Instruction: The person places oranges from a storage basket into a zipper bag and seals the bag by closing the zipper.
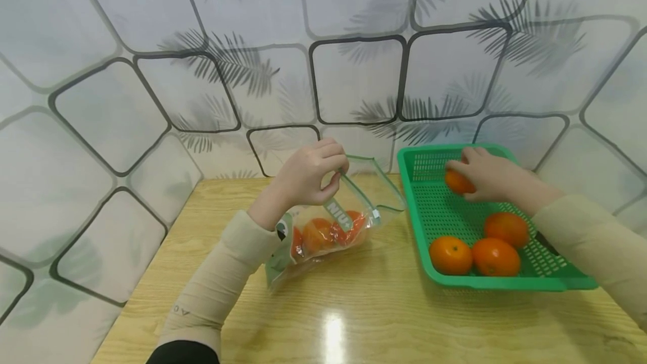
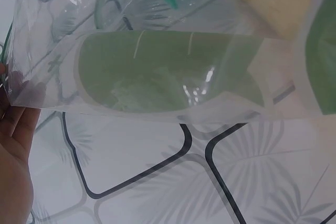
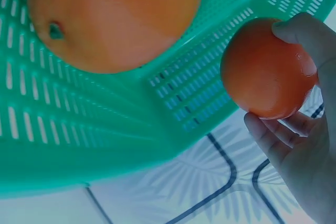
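My left hand (image 1: 314, 172) pinches the top edge of a clear zip bag (image 1: 360, 191), whose mouth gapes toward the basket. Several oranges (image 1: 318, 235) lie inside the bag on the table. In the left wrist view, the fingers grip the bag's rim beside its green print (image 2: 173, 72). Over the back of a green plastic basket (image 1: 415, 223), my right hand (image 1: 487, 176) holds one orange (image 3: 265, 69) between thumb and fingers. Three more oranges (image 1: 451, 255) sit at the basket's front; a dark object at its right is mostly hidden by the sleeve.
The wooden table (image 1: 374, 308) runs up to a patterned wall covering (image 1: 359, 80) behind the bag and basket. The basket stands right of the bag, its left rim close to the bag's open mouth.
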The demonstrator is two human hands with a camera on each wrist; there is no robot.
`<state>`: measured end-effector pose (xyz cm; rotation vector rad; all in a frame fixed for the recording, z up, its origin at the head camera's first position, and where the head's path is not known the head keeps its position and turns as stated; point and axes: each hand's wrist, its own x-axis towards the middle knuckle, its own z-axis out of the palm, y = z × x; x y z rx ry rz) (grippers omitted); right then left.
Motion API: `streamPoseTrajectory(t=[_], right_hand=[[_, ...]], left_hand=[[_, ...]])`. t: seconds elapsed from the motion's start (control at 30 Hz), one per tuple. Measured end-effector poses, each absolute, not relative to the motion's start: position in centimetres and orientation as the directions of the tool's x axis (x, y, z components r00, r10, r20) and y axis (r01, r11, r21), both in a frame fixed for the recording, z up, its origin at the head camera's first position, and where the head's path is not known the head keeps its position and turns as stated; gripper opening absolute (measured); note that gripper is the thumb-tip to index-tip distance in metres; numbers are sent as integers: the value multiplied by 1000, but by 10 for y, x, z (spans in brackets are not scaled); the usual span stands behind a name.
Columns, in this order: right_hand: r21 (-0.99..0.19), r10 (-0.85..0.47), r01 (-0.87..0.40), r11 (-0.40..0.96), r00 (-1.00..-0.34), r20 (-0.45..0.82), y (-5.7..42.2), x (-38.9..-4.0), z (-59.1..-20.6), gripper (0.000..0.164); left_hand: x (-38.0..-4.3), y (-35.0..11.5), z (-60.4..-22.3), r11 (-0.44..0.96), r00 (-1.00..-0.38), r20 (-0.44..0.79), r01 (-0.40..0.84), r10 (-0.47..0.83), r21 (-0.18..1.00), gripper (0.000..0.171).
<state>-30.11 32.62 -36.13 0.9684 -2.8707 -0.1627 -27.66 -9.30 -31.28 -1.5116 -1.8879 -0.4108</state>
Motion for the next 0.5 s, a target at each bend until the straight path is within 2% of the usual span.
streamPoseTrajectory(t=[0.5], right_hand=[[156, -655, -639, 753, -750, 87, 299, -289, -345, 74]], left_hand=[[-277, -94, -314, 282, -98, 669, 944, 737, -172, 12]])
